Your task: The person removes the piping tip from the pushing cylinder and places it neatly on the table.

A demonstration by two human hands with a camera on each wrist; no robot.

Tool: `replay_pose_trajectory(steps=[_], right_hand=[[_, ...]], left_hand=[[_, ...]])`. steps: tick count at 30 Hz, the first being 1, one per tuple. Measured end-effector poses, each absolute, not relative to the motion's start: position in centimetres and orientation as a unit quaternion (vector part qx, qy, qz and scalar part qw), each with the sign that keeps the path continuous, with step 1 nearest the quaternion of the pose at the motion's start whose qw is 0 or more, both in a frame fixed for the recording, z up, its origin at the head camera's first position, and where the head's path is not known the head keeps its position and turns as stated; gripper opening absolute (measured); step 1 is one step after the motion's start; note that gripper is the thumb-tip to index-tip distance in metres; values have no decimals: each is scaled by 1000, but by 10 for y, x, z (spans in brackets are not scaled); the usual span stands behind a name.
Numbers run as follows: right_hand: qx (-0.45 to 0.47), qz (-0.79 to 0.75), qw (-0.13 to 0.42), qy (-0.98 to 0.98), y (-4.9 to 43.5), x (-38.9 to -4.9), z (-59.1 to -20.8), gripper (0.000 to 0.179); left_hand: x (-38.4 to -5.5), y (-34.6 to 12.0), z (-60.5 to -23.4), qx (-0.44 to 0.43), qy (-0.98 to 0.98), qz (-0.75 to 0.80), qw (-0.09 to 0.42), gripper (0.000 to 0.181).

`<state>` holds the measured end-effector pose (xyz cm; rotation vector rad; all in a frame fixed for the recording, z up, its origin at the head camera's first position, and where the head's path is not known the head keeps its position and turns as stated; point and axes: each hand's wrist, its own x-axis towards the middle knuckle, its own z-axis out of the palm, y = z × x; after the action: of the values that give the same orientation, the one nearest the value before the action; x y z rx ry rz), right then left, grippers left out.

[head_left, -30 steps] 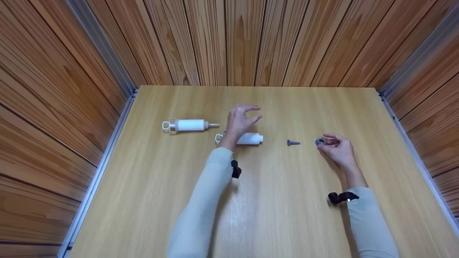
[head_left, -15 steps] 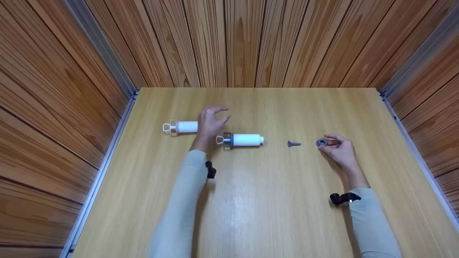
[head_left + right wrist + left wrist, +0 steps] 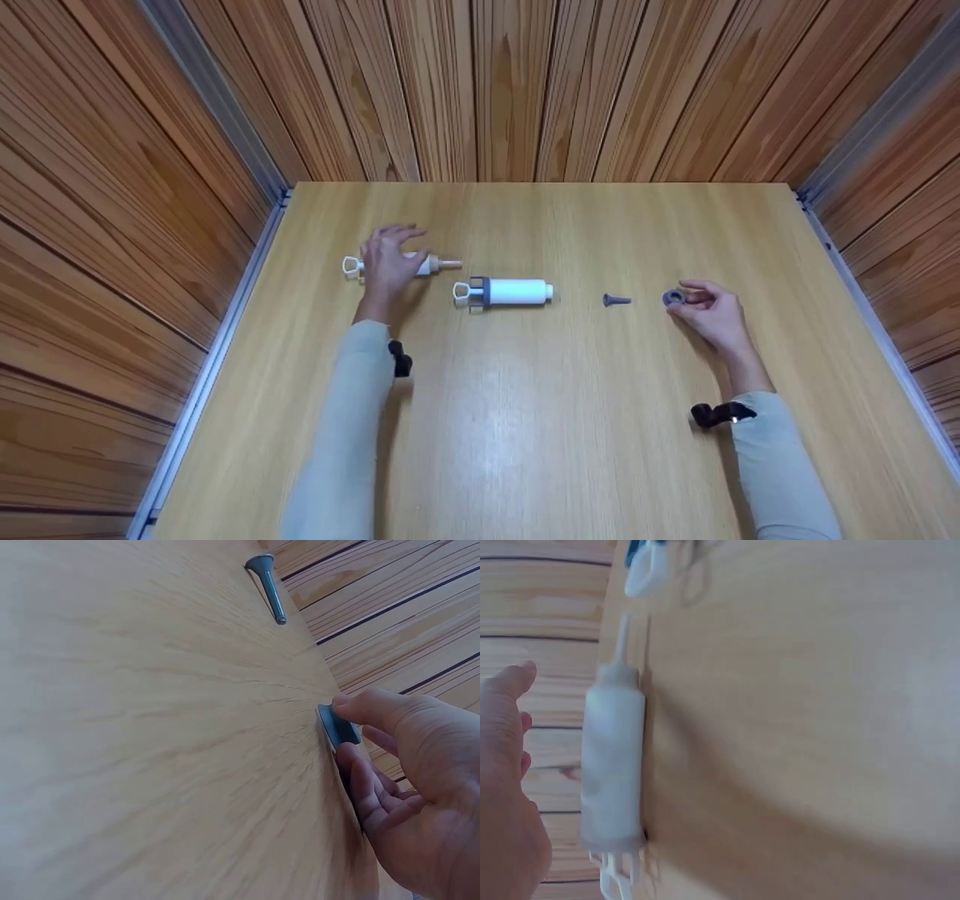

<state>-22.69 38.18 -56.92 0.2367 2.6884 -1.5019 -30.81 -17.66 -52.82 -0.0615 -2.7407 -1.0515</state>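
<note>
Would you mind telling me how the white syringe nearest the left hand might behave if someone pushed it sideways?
The white syringe looks cylindrical, so it may roll, perhaps unevenly given its slightly wider collar. It looks like plastic, so it is probably stiff and light. Its slim nozzle seems likeliest to bend.

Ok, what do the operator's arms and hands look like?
Left hand and right hand: both bare, no gloves. Left sleeve and right sleeve: long, plain, pale grey-green. Left wrist device and right wrist device: small, black. No cables visible.
</note>
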Motion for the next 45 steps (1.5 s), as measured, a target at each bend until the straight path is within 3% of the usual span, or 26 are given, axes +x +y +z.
replay_pose_trajectory(steps=[17,30,37,45], right_hand=[[67,-465,80,879,386,-227,-545,71],[57,-438,25,897,366,-231,-494,69],[20,-425,2,905,350,-236,-478,62],[-43,-424,-66,902,329,-241,-466,53]], left_hand=[[-296,-231,-543,-7,-941,-329,79,63],[-294,-246,-553,-22,-942,-332,50,73],[-291,-249,-555,-25,-942,-333,34,68],[-288,-248,-559,-24,-946,-319,45,63]])
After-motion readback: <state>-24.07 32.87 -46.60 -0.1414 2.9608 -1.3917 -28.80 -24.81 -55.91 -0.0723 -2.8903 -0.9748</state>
